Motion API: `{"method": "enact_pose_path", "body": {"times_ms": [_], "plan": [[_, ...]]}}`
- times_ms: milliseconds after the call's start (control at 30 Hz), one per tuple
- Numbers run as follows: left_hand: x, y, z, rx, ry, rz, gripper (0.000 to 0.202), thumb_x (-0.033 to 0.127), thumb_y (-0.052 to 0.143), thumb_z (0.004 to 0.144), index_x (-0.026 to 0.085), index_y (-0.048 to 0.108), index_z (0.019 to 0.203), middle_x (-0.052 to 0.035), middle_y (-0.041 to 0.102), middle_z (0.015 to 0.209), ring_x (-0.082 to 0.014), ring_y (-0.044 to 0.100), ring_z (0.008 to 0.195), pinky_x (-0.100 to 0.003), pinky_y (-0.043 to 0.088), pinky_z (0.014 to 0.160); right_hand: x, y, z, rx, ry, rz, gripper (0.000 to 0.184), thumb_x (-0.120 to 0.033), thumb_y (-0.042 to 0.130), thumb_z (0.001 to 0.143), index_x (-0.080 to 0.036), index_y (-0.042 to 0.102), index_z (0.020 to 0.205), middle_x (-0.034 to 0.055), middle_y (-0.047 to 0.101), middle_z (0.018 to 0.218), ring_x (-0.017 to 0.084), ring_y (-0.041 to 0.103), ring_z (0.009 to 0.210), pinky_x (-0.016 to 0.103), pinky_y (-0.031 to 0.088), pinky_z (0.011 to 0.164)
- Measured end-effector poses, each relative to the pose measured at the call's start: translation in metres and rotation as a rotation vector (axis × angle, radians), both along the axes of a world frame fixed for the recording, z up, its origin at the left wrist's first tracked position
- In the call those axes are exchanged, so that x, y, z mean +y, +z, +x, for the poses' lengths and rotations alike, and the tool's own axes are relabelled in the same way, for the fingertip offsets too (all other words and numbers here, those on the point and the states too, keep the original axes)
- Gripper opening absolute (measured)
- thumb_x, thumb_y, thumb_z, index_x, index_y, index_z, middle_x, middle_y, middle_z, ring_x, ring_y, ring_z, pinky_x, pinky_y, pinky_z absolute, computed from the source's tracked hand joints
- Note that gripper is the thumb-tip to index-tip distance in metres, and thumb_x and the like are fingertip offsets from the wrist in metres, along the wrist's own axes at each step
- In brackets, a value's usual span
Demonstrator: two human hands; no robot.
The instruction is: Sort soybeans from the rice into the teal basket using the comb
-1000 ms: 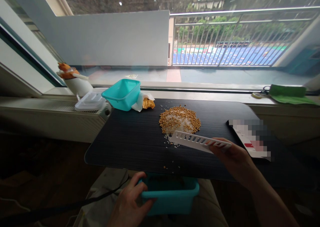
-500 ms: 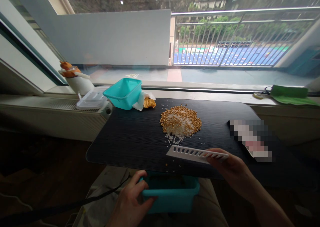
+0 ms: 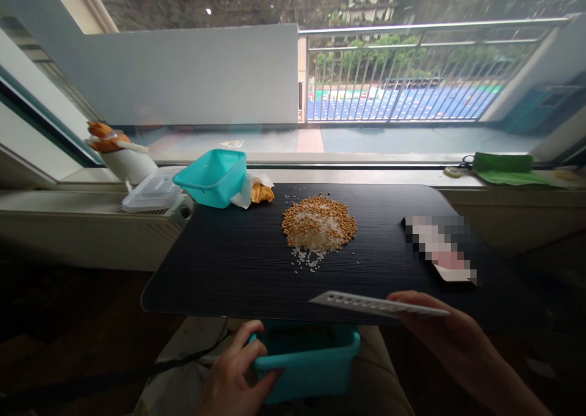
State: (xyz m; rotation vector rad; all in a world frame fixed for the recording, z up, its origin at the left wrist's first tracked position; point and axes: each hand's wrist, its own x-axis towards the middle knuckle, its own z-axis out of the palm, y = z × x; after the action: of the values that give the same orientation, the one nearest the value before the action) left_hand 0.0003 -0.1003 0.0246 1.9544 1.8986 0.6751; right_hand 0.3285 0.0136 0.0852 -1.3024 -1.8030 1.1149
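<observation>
My right hand (image 3: 439, 336) is closed on a flat white slotted plastic strip (image 3: 373, 304), held almost level over the near edge of the black tabletop (image 3: 229, 263). My left hand (image 3: 233, 373) grips the left rim of a teal tub (image 3: 311, 361) resting on my lap, just under that table edge. A heap of yellow beans mixed with white rice grains (image 3: 318, 226) lies in the middle of the tabletop. A few loose grains are scattered in front of the heap.
A second teal tub (image 3: 213, 178) stands at the table's back left, beside a clear lidded box (image 3: 151, 193), a white cup (image 3: 126, 159) and an orange snack on paper (image 3: 259, 191). A blurred card (image 3: 442, 248) lies at the right. A green cloth (image 3: 506, 168) sits on the windowsill.
My right hand has drawn the white strip back from the front of the heap to the near table edge and tilted it flatter. The left hand has stayed on the tub.
</observation>
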Motion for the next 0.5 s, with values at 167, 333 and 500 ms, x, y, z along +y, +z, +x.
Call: {"method": "enact_pose_path", "body": {"times_ms": [167,333,500], "plan": [[0.005,0.002,0.012,0.029,0.052,-0.055,0.01,0.02,0.07,0.072,0.023,0.061,0.067,-0.0041,0.066,0.117,-0.0191,0.074,0.084,-0.022,0.057,0.068,0.04,-0.006,0.027,-0.091,-0.403,0.26,0.023,-0.04,0.063,0.084,-0.023,0.072,0.097,0.004,0.075,0.09,0.025,0.069,0.084,0.034,0.054,0.076],[0.006,0.005,0.019,-0.004,0.046,-0.082,0.009,0.021,0.068,0.072,0.022,0.061,0.065,-0.0041,0.067,0.115,-0.0188,0.074,0.08,-0.021,0.057,0.064,0.07,-0.003,0.035,-0.126,-0.35,0.315,0.022,-0.04,0.062,0.084,-0.022,0.071,0.092,0.0031,0.073,0.083,0.025,0.068,0.08,0.033,0.052,0.072],[0.009,0.014,0.042,-0.059,-0.023,-0.124,0.012,0.014,0.069,0.067,0.022,0.06,0.066,-0.0011,0.068,0.112,-0.0167,0.073,0.077,-0.021,0.056,0.068,0.075,-0.006,0.042,-0.099,-0.354,0.304,0.023,-0.041,0.064,0.082,-0.021,0.07,0.092,0.0037,0.073,0.085,0.025,0.068,0.082,0.033,0.052,0.074]]}}
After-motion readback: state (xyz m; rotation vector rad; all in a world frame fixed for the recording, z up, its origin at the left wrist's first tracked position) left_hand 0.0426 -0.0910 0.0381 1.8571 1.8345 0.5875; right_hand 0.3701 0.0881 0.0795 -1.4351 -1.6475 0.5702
